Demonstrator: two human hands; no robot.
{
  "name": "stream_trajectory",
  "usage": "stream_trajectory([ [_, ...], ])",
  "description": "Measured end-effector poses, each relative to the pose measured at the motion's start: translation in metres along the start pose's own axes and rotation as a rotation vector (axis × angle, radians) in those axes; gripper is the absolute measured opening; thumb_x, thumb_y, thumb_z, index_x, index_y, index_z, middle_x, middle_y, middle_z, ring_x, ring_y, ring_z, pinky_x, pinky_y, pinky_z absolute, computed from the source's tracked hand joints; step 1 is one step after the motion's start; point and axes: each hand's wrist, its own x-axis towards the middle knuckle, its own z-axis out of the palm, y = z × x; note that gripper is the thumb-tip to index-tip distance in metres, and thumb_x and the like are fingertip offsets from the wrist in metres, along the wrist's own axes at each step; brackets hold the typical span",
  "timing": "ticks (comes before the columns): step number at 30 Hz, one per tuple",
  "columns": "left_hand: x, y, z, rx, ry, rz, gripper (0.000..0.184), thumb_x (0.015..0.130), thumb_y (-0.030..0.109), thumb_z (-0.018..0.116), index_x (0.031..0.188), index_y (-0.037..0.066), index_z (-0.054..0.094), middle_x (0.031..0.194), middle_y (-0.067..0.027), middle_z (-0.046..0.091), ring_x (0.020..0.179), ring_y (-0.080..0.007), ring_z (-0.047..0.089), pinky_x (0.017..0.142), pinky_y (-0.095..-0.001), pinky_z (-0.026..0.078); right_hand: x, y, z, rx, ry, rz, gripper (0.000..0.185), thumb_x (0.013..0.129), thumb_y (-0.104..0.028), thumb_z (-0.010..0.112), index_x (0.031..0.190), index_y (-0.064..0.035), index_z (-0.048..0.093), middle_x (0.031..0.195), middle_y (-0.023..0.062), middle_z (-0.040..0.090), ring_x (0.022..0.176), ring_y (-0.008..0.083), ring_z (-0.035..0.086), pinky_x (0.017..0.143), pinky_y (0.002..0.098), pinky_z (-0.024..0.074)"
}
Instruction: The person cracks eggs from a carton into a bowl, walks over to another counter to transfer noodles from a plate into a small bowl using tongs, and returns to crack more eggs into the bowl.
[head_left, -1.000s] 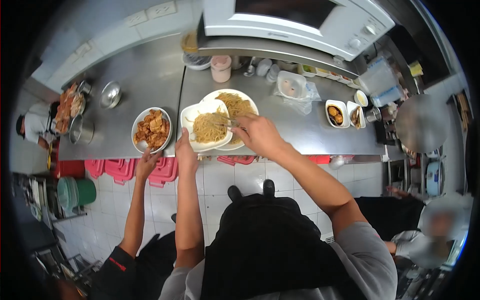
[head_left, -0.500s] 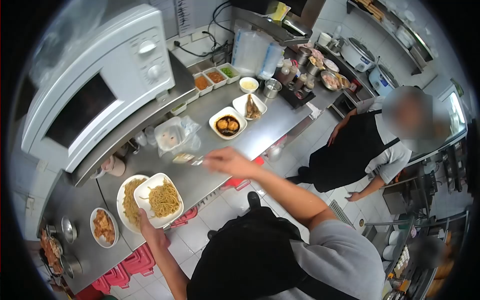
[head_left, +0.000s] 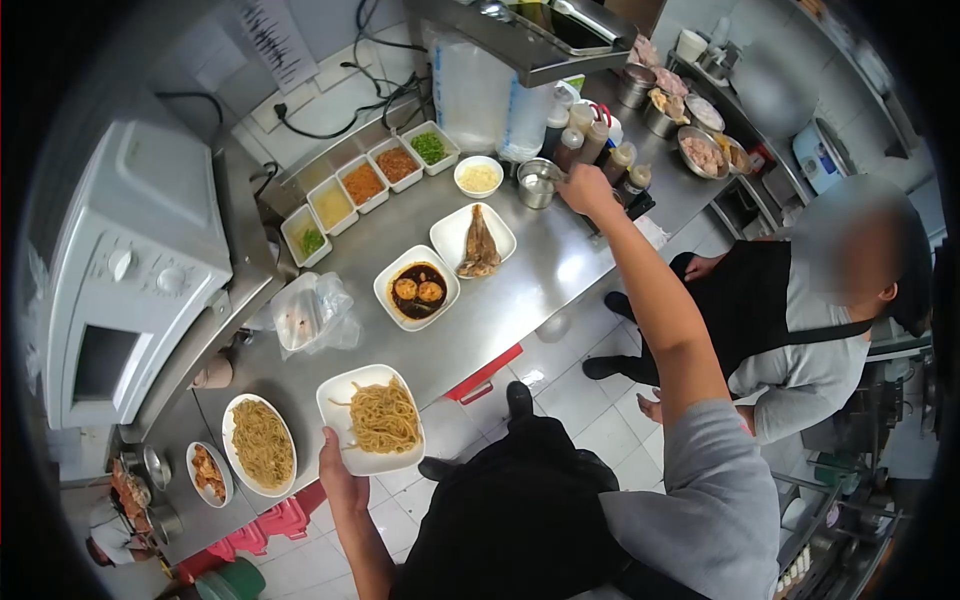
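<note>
My left hand point(head_left: 345, 478) is closed on the near edge of a white square dish point(head_left: 333, 388) with brown noodles point(head_left: 384, 416) in it, held in front of the counter's edge. Far along the counter, my right hand point(head_left: 588, 191) is beside a small metal cup point(head_left: 537, 190). Its fingers are closed on a thin metal utensil that reaches to the cup; the utensil's end is hidden. Close by stand several sauce bottles point(head_left: 568, 148) and a white bowl of pale yellow bits point(head_left: 478, 178). A larger oval plate of noodles point(head_left: 234, 442) lies left of the held dish.
On the steel counter point(head_left: 480, 330) are a dish of dark sauce with egg halves point(head_left: 418, 290), a dish with a browned piece of food point(head_left: 480, 240), a plastic bag point(head_left: 320, 315) and several topping tubs point(head_left: 362, 185). A microwave point(head_left: 140, 270) stands left. A co-worker point(head_left: 780, 310) stands right.
My right hand has moved away from mid-counter to the metal cup by the bottles. My left hand has drawn the square dish right, off the oval plate. The view has shifted too.
</note>
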Motion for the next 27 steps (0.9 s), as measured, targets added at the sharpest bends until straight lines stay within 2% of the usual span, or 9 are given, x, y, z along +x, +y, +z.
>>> stream_trajectory([
  [6,-0.002,-0.008,0.038,0.124,-0.08,-0.058,0.056,0.105,0.039,0.041,0.133,-0.009,0.045,0.128,-0.0203,0.057,0.115,-0.0286,0.06,0.101,-0.0401,0.046,0.016,-0.015,0.01,0.024,-0.176,0.046,0.036,0.084,-0.03,0.065,0.095,0.0041,0.067,0.101,0.0247,0.069,0.094,0.0389,0.068,0.082,0.0469,0.0557],
  [8,-0.004,-0.01,0.047,0.147,-0.103,-0.043,0.054,0.105,0.038,0.041,0.132,-0.008,0.046,0.127,-0.0194,0.059,0.114,-0.0272,0.06,0.099,-0.0392,0.047,-0.004,-0.021,-0.009,0.041,-0.062,0.059,0.035,0.085,-0.03,0.065,0.095,0.0032,0.067,0.099,0.0235,0.07,0.094,0.038,0.069,0.081,0.0468,0.0556],
  [10,-0.004,-0.013,0.054,0.164,-0.116,-0.068,0.051,0.105,0.037,0.042,0.129,-0.008,0.049,0.122,-0.0175,0.061,0.111,-0.0247,0.061,0.096,-0.0371,0.048,-0.044,-0.015,-0.034,0.025,0.056,0.08,0.034,0.086,-0.03,0.064,0.096,0.0022,0.067,0.097,0.0223,0.07,0.093,0.0371,0.069,0.08,0.0467,0.0555],
  [14,0.014,-0.04,0.054,0.244,-0.289,-0.094,0.048,0.104,0.036,0.046,0.123,-0.008,0.055,0.113,-0.0145,0.064,0.101,-0.0206,0.063,0.089,-0.0329,0.049,-0.201,0.004,-0.053,0.543,0.188,0.095,0.031,0.088,-0.031,0.066,0.094,-0.0007,0.066,0.084,0.0153,0.071,0.078,0.0287,0.071,0.068,0.0431,0.0535],
  [16,0.007,-0.048,0.09,0.371,-0.324,-0.156,0.048,0.104,0.036,0.046,0.121,-0.008,0.057,0.112,-0.0137,0.064,0.097,-0.0187,0.064,0.086,-0.0317,0.049,-0.298,0.022,-0.031,0.912,-0.115,0.195,0.029,0.09,-0.028,0.067,0.1,-0.0002,0.066,0.082,0.0104,0.07,0.072,0.0198,0.069,0.062,0.0348,0.053],
  [18,0.013,-0.073,0.106,0.437,-0.456,-0.205,0.048,0.105,0.035,0.045,0.12,-0.009,0.058,0.111,-0.0135,0.065,0.095,-0.0173,0.064,0.085,-0.0308,0.05,-0.389,0.014,-0.052,1.124,-0.356,0.392,0.027,0.094,-0.024,0.064,0.108,-0.0006,0.065,0.086,0.0066,0.069,0.072,0.0131,0.066,0.061,0.0276,0.0521],
  [19,0.013,-0.086,0.114,0.485,-0.538,-0.219,0.048,0.105,0.036,0.045,0.119,-0.009,0.059,0.111,-0.0135,0.066,0.094,-0.0171,0.064,0.085,-0.0304,0.049,-0.43,0.017,-0.052,1.205,-0.362,0.464,0.027,0.095,-0.023,0.063,0.111,-0.001,0.064,0.09,0.0061,0.069,0.074,0.0128,0.067,0.062,0.0265,0.0523],
  [22,-0.007,-0.121,0.162,0.577,-0.759,-0.245,0.048,0.105,0.036,0.045,0.119,-0.008,0.059,0.112,-0.0134,0.066,0.095,-0.0166,0.063,0.085,-0.0299,0.049,-0.514,0.04,-0.08,1.294,-0.293,0.612,0.031,0.099,-0.025,0.058,0.12,-0.002,0.062,0.1,0.0058,0.069,0.084,0.0119,0.066,0.066,0.0264,0.0535],
  [27,-0.08,-0.216,0.25,0.695,-1.062,-0.284,0.045,0.104,0.033,0.047,0.12,-0.008,0.059,0.114,-0.0134,0.065,0.1,-0.0177,0.062,0.089,-0.0318,0.048,-0.601,0.089,-0.129,1.475,0.147,0.696,0.036,0.101,-0.028,0.054,0.128,-0.0049,0.056,0.108,0.0081,0.067,0.084,0.0135,0.066,0.065,0.0271,0.0542],
])
